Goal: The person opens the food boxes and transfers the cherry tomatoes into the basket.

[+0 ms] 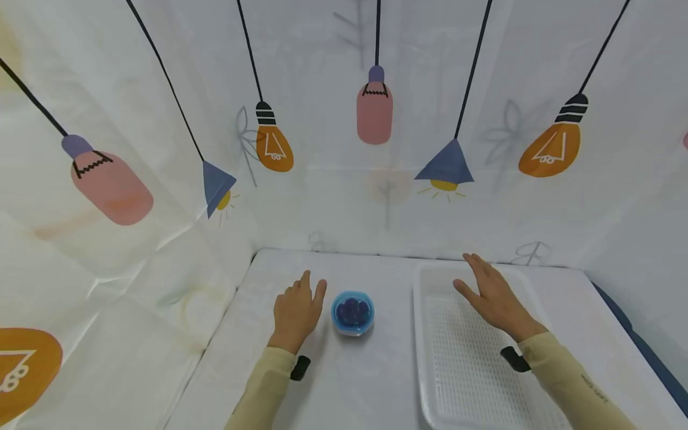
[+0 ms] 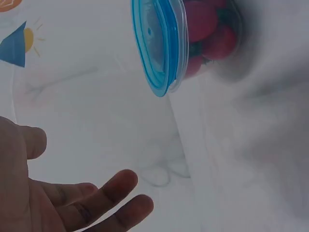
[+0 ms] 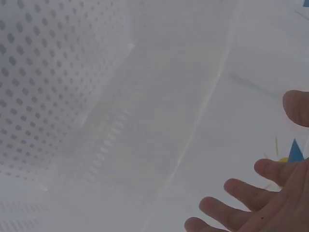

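A small clear tub (image 1: 352,313) with a blue lid stands on the white table. Through its side, the left wrist view shows red round fruits with green tops, like small tomatoes (image 2: 219,41). My left hand (image 1: 298,313) is raised just left of the tub, fingers loosely extended and apart from it, holding nothing. Over the white perforated basket (image 1: 421,358) hovers my right hand (image 1: 497,298), its fingers spread and thumb apart, also with nothing in it. In the right wrist view, the basket's holed floor (image 3: 43,87) lies beyond the spread fingers.
The white table (image 1: 376,382) ends at a back wall sheet (image 1: 333,209) printed with hanging lamps. Another sheet (image 1: 134,286) closes the left side. Dark blue material (image 1: 645,352) shows past the table's right edge. A dark band sits at each wrist.
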{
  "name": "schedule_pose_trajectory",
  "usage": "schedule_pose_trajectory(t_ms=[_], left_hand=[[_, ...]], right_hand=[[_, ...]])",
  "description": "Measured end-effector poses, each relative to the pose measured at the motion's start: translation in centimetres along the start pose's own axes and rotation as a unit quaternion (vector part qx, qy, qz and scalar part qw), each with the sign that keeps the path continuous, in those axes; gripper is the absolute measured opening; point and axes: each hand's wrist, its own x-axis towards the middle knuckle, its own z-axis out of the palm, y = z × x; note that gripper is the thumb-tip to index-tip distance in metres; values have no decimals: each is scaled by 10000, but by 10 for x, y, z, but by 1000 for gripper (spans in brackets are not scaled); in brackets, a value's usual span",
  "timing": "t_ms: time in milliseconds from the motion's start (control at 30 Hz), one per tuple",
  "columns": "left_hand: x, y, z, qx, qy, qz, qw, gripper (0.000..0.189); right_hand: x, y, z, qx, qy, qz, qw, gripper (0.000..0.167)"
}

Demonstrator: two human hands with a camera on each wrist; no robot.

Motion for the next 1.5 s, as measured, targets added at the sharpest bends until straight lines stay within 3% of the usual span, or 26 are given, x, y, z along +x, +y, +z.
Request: schedule_pose_trajectory(t_ms=[200, 367, 633, 1033, 1267, 1500], left_hand=[[-7, -9, 2, -830, -296, -345, 9955, 60], [-19, -14, 10, -1420, -578, -558, 9866, 53], [-37, -19, 25, -2248, -1053, -881, 9647, 52], [-57, -19, 49, -3357, -1710, -781, 9230, 62], [-60, -17, 56, -3689, -1795, -904, 9075, 68], [-59, -15, 61, -4002, -1798, -937, 8937, 68]], right_hand=[[-4, -16, 0, 264, 140, 199, 9994, 78], [-6, -33, 2, 378, 169, 305, 9987, 80], [-5, -59, 10, 522, 172, 284, 9981, 81], [-7, -104, 35, 1340, 198, 377, 9901, 84], [-1, -131, 44, 1506, 317, 503, 9868, 80], [-3, -161, 67, 1419, 569, 645, 9861, 65]])
